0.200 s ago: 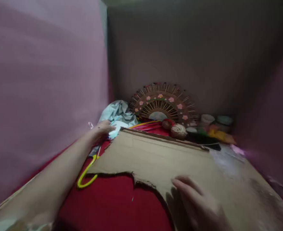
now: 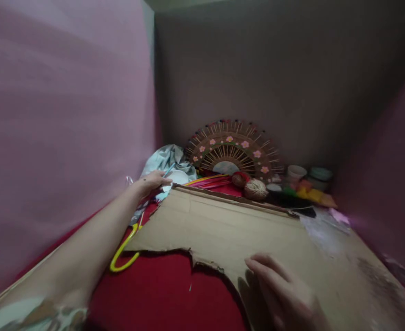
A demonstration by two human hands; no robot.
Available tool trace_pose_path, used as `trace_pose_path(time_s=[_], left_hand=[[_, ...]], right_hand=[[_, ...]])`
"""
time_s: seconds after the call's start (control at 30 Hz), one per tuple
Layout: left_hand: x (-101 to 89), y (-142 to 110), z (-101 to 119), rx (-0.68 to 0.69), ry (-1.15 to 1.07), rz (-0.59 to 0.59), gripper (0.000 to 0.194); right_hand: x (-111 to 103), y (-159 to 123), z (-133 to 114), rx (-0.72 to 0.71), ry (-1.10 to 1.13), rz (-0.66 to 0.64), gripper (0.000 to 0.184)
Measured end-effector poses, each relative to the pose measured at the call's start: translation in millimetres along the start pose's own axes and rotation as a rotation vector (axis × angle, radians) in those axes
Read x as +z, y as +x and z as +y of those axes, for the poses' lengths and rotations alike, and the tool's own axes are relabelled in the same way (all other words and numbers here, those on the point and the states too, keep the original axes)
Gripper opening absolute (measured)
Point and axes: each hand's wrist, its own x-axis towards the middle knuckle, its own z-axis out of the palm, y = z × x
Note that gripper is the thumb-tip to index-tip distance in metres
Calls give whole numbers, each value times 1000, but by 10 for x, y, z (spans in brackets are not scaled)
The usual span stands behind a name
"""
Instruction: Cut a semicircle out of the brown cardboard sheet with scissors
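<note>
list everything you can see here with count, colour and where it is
cardboard sheet: 1, brown, torn near edge, lying on the red surface at centre and right
red cloth surface: 1, dark red, under the cardboard
scissors: 1, yellow handles, left of the cardboard
stick fan decoration: 1, brown with pink flowers, upright against the back wall
twine ball: 1, beige, behind the cardboard's far edge
red yarn ball: 1, red, beside the twine ball
crumpled cloth: 1, pale grey-blue, back left corner
small pots: about 2, whitish and greenish, back right, blurred
walls: pink at the sides, greyer at the back
left hand: reaching to the back left, holding a thin item, too blurred to name
right hand: flat on the cardboard, near edge
</note>
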Motion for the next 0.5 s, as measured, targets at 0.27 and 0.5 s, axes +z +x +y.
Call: trace_pose_path(time_s=[0.27, 0.5], left_hand=[[2, 184, 125, -25, 195, -34, 35], [-92, 155, 242, -41, 268, 150, 35]], right_hand=[[6, -27, 55, 16, -15, -6, 21], [110, -72, -16, 118, 6, 59, 22]])
